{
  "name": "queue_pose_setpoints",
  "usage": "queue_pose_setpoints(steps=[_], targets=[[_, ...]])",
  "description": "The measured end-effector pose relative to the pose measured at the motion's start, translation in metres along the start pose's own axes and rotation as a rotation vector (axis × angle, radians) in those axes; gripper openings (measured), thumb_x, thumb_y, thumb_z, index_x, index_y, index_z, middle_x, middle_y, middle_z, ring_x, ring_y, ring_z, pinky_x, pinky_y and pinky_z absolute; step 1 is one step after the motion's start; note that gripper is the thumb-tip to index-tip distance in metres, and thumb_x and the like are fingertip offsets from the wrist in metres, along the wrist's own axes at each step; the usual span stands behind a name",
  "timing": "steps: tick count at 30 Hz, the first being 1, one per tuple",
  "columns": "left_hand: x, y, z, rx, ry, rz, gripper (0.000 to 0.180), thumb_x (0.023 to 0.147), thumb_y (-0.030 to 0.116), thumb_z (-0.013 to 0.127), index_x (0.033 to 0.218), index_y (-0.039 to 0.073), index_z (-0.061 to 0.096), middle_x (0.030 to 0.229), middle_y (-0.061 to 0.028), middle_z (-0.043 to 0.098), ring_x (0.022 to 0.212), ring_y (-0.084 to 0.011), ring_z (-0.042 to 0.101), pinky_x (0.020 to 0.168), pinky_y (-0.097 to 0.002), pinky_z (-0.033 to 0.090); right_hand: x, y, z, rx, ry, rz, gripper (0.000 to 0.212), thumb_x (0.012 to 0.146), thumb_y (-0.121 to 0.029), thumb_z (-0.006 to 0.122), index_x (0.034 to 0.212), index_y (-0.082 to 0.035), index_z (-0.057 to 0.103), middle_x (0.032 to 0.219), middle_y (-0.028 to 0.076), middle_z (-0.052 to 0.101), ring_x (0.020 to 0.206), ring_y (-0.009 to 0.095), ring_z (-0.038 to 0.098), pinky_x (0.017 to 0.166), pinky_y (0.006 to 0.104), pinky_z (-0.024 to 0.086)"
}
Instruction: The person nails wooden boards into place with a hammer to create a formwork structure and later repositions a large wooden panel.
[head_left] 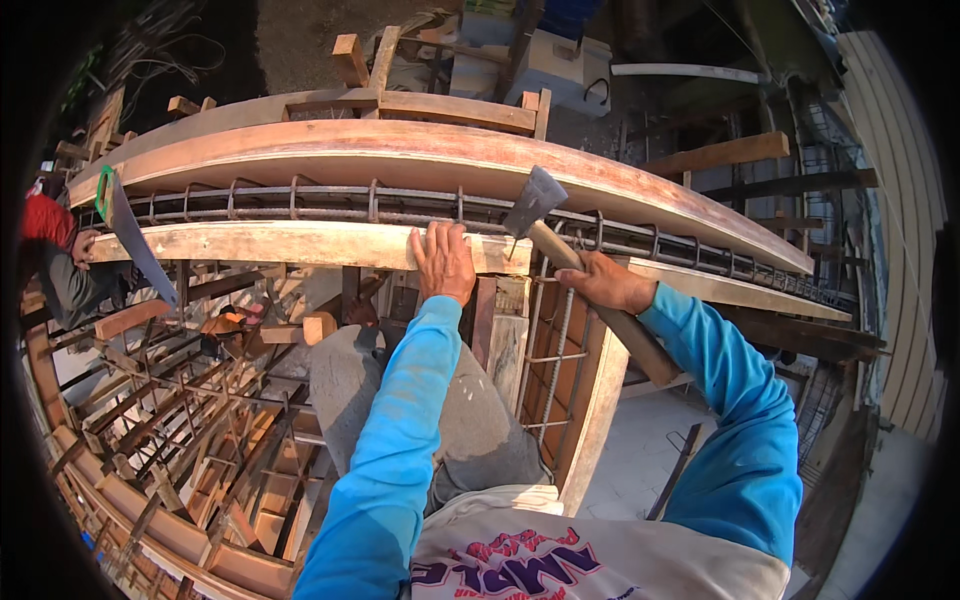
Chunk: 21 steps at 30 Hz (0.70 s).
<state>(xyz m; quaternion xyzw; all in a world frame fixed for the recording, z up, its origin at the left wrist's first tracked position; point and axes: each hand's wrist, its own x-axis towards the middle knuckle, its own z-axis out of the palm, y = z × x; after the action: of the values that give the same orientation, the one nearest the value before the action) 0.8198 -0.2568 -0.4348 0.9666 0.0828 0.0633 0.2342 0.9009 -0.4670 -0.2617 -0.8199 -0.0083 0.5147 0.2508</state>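
My right hand (607,282) is wrapped round the thick wooden handle of a hatchet (537,200). Its dark metal head is raised over the near side board (300,243) of a long beam form. Just below the head, a thin nail (513,248) stands up at the board's right end. My left hand (442,262) lies on the same board, left of the nail, with its fingers stretched over the top edge and nothing held. Between this board and the far side board (400,142) runs a cage of steel bars (335,203).
A handsaw (135,240) with a green handle leans across the form at left. Beside it, a person in red (50,222) rests a hand on the board. Reinforcing bars and timber framing (200,430) fill the lower left. An upright form (590,400) with bars stands below the joint.
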Motion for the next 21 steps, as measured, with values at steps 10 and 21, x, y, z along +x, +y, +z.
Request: queue_pose_setpoints(steps=[10, 21], targets=[[0.003, -0.010, -0.001, -0.027, 0.100, -0.019, 0.027, 0.090, 0.022, 0.053, 0.113, 0.008, 0.054, 0.116, -0.0103, 0.053, 0.124, -0.0293, 0.040, 0.111, -0.0534, 0.016, -0.040, -0.097, -0.073, 0.423, 0.832, -0.638, 0.026, 0.097, -0.028, 0.051, 0.097, -0.003, 0.044, 0.061, 0.003, 0.052, 0.048, 0.009, 0.053, 0.042, 0.0227, 0.042], [0.006, -0.008, -0.004, 0.019, 0.032, -0.024, 0.027, 0.091, 0.021, 0.053, 0.114, 0.009, 0.050, 0.119, -0.0093, 0.050, 0.125, -0.0291, 0.038, 0.113, -0.0538, 0.015, -0.040, -0.050, -0.051, 0.097, 0.420, -0.256, 0.034, 0.095, -0.033, 0.053, 0.100, 0.001, 0.050, 0.063, 0.005, 0.054, 0.049, 0.011, 0.054, 0.043, 0.0252, 0.043]])
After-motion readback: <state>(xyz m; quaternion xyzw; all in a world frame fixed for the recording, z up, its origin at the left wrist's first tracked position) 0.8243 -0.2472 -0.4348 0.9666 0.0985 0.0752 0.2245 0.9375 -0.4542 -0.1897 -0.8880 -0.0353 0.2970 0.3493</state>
